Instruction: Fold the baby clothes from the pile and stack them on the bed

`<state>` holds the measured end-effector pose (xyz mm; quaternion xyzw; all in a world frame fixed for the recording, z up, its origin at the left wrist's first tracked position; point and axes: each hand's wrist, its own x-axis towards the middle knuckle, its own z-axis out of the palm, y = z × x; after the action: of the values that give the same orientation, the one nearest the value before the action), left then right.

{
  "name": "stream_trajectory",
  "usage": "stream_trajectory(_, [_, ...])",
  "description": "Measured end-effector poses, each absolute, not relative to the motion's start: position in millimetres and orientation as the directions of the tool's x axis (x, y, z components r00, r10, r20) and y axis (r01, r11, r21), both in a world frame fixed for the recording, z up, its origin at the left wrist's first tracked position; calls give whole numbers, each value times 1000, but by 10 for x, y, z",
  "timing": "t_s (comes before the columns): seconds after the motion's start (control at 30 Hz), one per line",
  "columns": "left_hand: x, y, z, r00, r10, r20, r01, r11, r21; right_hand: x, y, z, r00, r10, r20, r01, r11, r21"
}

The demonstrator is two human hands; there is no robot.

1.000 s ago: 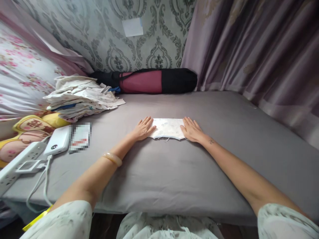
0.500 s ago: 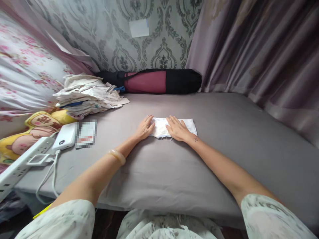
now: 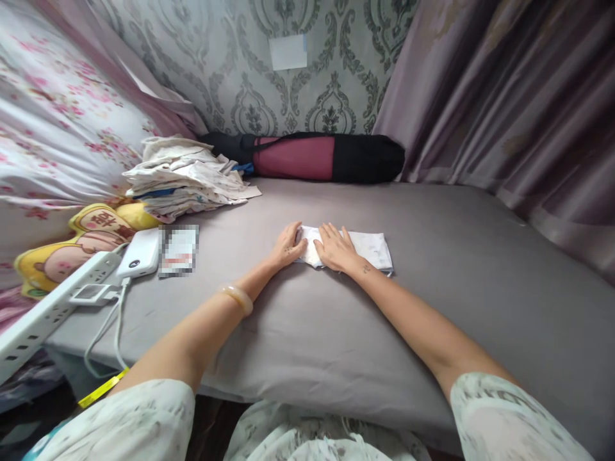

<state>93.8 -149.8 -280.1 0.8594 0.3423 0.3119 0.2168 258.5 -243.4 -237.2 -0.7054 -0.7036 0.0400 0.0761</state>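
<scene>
A folded white cloth (image 3: 369,248) with a faint print lies flat on the grey sheet in front of me, its long side running left to right. My left hand (image 3: 289,247) rests at the cloth's left end, fingers stretched out and the thumb over its edge. Flat on the cloth's left half is my right hand (image 3: 335,248), its fingers spread and pointing away from me. Only a small gap parts the two hands. The cloth under my right palm is hidden.
A pile of clothes (image 3: 187,179) sits at the back left, beside a long black and maroon bag (image 3: 293,158) along the wall. A white power bank (image 3: 139,253), a blurred packet (image 3: 179,251), a power strip (image 3: 57,304) and a yellow plush (image 3: 57,256) lie left. Curtains (image 3: 461,89) hang right.
My right hand has slid left over the cloth, closer to my left hand, and more of the cloth's right end shows. The whole view has shifted slightly.
</scene>
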Motion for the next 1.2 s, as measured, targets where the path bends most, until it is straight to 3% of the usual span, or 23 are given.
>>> stream_trajectory(0.2, [943,-1499,-2807,578,729,368,487,-669,562,2521,-2396,-2485,18,995,99,989,-3,-148])
stream_trajectory(0.37, [965,-1488,-2786,537,763,360,502,-632,591,2456,-2343,-2393,29,999,32,989,-24,-144])
stream_trajectory(0.57, [1002,-1494,-2695,431,838,334,543,-537,646,2140,-2210,-2423,20,999,25,974,-14,-225])
stream_trajectory(1.07, [1016,-1570,-2639,570,746,344,531,-654,539,2054,-2221,-2460,59,998,17,969,-54,-240])
stream_trajectory(1.2, [1006,-1589,-2625,591,727,349,512,-673,534,2147,-2224,-2380,34,999,21,937,-25,-348])
